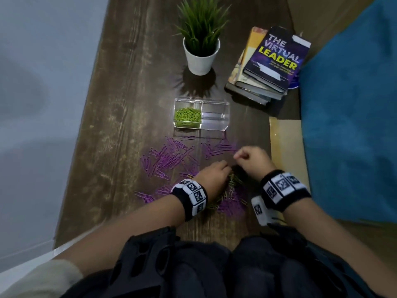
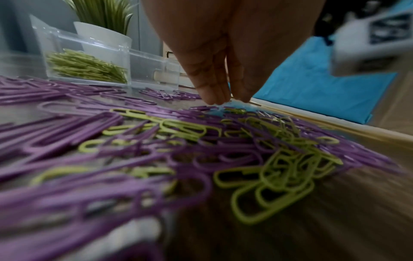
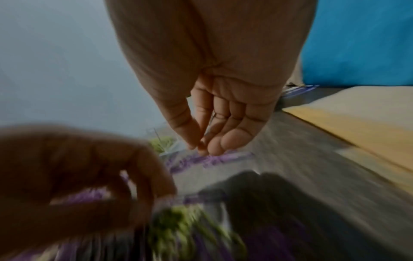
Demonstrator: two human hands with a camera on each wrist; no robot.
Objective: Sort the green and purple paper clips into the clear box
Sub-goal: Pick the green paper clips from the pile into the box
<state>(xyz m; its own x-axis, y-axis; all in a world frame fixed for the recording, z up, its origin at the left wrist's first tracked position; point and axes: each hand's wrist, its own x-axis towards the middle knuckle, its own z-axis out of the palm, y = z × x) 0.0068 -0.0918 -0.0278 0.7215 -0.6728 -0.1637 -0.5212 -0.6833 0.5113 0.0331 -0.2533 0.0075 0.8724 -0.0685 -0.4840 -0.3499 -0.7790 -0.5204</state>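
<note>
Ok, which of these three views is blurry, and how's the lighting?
Head view: dim but fairly sharp, the plant pot casting a spiky shadow. Left wrist view: box sharp, near paper clips soft. Right wrist view: heaviest motion blur, left hand smeared.

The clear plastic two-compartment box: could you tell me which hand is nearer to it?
Right. The right hand hovers just short of the clear box's empty compartment; the left hand sits further back over the mixed clip pile.

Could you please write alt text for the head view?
Two hands, left hand and right hand, pick at mixed paper clips on a wooden table; the clear box beyond holds green clips in its left compartment.
</note>
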